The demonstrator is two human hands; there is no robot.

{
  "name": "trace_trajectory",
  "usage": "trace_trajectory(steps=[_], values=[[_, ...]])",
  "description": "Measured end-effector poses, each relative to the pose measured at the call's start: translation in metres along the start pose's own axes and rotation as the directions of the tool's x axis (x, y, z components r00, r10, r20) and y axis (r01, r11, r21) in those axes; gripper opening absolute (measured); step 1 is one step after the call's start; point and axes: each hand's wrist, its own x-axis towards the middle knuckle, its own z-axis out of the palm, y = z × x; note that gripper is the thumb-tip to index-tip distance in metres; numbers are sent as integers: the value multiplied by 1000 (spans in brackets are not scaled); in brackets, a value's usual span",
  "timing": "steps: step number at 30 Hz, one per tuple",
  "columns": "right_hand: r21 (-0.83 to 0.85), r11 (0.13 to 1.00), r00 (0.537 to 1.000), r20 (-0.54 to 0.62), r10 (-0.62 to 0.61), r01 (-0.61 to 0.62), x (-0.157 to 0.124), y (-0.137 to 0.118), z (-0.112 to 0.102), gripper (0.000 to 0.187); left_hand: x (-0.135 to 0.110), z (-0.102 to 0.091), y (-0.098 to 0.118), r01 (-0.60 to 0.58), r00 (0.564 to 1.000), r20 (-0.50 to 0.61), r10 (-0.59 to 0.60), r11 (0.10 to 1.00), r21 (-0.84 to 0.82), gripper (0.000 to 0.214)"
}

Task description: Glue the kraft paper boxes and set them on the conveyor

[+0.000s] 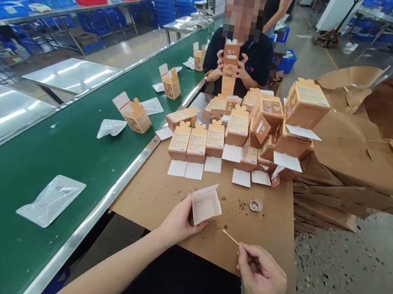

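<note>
My left hand (pixel 181 223) grips a small carton (pixel 206 205), its open white inside turned up toward me. Pinched between the thumb and fingers of my right hand (pixel 262 280) is a cotton swab (pixel 231 237), its tip pointing left toward the carton without touching it. Beyond the swab, a small round clear dish (pixel 255 205) rests on the brown table board (pixel 157 196), with dark spots beside it. Several orange-brown cartons (pixel 197 143) with white flaps hanging down are stacked at the back of the board.
A green conveyor belt (pixel 78 146) runs along the left, carrying open cartons (pixel 139 115) and clear plastic pouches (pixel 52 200). Across the table a person (pixel 263 67) holds up a carton (pixel 229 66) in both hands. Crumpled brown paper (pixel 379 144) lies at the right.
</note>
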Motion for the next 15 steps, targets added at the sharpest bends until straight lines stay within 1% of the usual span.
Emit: trace_trajectory(steps=[1,2,3,4,5,6,8,9,10,11,12,13,15], values=[[-9,1000,1000,9,-6,7,2,-1,1,30,-1,-6,1,-21,999,-33,22,999,47,63],[-15,1000,1000,3,-16,16,4,0,2,33,-2,-17,1,-39,995,-85,47,995,91,65],[-18,1000,1000,-4,-22,22,5,1,2,34,-3,-32,1,-50,985,-155,70,990,133,65],[-17,1000,1000,-11,-24,24,6,3,1,36,-5,-51,-1,-48,966,-242,91,983,178,66],[-13,1000,1000,-10,-23,23,6,5,0,37,-7,-75,-3,-27,933,-343,107,973,229,66],[-7,1000,1000,-3,-21,21,5,7,-1,37,-9,-101,-6,10,885,-449,122,960,280,67],[-5,1000,1000,11,9,-9,2,10,-1,40,-12,-156,-12,107,758,-633,158,927,360,71],[-7,999,999,-1,33,-33,0,10,0,42,-13,-182,-15,149,698,-694,176,913,381,74],[-8,998,998,-28,59,-59,-1,8,2,44,-12,-205,-18,183,657,-731,183,902,390,75],[-8,996,995,-50,87,-88,-2,6,4,46,-10,-224,-21,208,638,-750,175,899,386,76],[-4,994,992,-68,110,-111,-2,4,7,46,-7,-240,-23,225,638,-755,150,901,370,76],[2,992,989,-75,125,-125,-2,1,9,46,-3,-252,-24,236,651,-750,116,908,346,75],[0,993,990,-71,119,-120,3,-3,13,44,7,-267,-25,241,684,-727,57,923,299,73]])
